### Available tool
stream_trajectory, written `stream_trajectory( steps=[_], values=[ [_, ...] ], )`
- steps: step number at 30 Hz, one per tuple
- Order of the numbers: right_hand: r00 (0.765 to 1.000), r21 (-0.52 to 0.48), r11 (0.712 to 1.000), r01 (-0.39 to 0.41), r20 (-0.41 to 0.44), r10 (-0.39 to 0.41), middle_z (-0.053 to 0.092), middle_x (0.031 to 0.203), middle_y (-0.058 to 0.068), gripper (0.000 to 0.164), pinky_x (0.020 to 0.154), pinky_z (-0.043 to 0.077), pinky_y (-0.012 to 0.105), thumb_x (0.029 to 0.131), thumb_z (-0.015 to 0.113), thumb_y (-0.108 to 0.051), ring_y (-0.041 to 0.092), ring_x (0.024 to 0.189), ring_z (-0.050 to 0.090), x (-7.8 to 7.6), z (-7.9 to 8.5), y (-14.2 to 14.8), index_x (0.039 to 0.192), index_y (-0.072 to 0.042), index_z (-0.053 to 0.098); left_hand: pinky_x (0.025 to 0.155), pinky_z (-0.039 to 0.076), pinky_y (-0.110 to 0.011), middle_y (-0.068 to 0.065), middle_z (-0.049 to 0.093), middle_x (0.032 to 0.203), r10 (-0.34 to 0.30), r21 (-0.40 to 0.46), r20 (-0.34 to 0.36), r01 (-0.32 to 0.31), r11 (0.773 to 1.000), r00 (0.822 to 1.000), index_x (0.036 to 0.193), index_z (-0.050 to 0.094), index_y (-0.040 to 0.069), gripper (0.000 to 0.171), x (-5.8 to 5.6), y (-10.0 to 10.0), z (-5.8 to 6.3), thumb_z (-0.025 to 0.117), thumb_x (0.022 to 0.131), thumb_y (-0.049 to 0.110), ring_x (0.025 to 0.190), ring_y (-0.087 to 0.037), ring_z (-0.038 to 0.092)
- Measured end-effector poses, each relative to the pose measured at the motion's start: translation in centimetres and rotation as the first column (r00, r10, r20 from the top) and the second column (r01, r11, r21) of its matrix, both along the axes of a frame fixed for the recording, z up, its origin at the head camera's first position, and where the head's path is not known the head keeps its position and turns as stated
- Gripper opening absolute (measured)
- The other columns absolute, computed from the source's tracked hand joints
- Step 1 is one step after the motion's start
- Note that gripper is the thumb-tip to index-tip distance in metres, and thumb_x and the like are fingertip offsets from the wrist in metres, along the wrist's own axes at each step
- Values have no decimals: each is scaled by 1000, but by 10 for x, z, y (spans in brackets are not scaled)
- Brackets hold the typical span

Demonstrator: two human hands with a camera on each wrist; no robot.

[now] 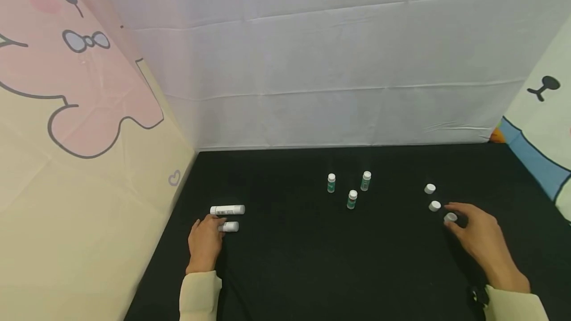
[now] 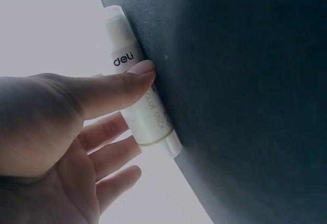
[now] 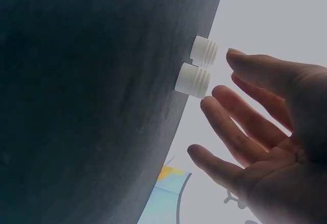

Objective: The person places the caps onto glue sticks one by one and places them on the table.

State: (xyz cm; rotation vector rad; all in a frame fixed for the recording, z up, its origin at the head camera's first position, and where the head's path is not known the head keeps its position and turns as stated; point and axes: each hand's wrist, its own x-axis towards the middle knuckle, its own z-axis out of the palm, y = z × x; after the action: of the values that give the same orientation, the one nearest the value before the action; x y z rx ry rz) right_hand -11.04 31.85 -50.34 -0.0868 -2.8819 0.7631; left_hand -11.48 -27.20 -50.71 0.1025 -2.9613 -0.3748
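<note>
My left hand (image 1: 205, 244) pinches a white glue stick (image 1: 230, 226), thumb across its side and fingers behind it. In the left wrist view this glue stick (image 2: 134, 86) shows "deli" lettering and a clear end. A second white glue stick (image 1: 227, 209) lies just beyond it on the black table. On the right, my right hand (image 1: 482, 234) has thumb and index finger spread about a small white cap (image 1: 450, 217), without gripping it. Two more white caps (image 1: 434, 206) (image 1: 429, 188) lie beyond its fingertips. In the right wrist view, the ribbed white caps (image 3: 193, 80) stand apart from the loosely bent fingers.
Three small bottles (image 1: 352, 199) with green labels and white lids stand upright near the middle of the black table (image 1: 303, 261). A pale cloth (image 1: 312, 73) hangs behind the table. Cartoon-printed cloths (image 1: 89, 187) border the left and right sides.
</note>
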Motion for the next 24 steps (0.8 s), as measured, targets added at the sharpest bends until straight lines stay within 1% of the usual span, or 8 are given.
stream_trajectory(
  steps=[5,11,16,20,24],
  values=[
    [999,-1,1000,-14,30,14,61,123,44,40,85,45,74,83,81,3,64,108,58,-1,1,1,120,11,68,114,41,-65,-26,72,112,-5,2,3,5,1000,1000,111,80,-3,32,-1,0,0,80,79,-12,110,-46,69],
    [997,18,999,-35,69,34,63,120,44,39,84,46,74,82,82,3,64,107,60,-3,2,2,118,12,69,114,40,-66,-28,71,113,-10,-4,29,11,1000,1000,112,79,-5,32,0,-1,1,78,81,-13,110,-48,69],
    [996,41,998,-57,66,55,66,115,42,36,82,48,73,81,83,5,63,103,62,-4,0,4,114,13,71,113,41,-67,-28,71,111,-24,-16,31,25,1000,999,112,79,-5,33,0,-1,2,80,80,-13,109,-48,69],
    [995,42,998,-53,87,49,66,115,41,34,82,48,73,82,82,6,62,103,62,-4,-1,4,114,13,71,114,40,-67,-27,71,110,-29,-24,25,30,999,999,112,79,-5,33,1,0,3,81,79,-12,109,-48,69],
    [993,36,998,-45,106,41,66,116,41,30,83,47,73,84,79,9,61,104,63,-6,1,4,113,12,72,115,40,-66,-27,71,110,-30,-25,18,30,999,999,113,78,-5,34,2,0,4,81,80,-12,110,-47,69]
  ],
)
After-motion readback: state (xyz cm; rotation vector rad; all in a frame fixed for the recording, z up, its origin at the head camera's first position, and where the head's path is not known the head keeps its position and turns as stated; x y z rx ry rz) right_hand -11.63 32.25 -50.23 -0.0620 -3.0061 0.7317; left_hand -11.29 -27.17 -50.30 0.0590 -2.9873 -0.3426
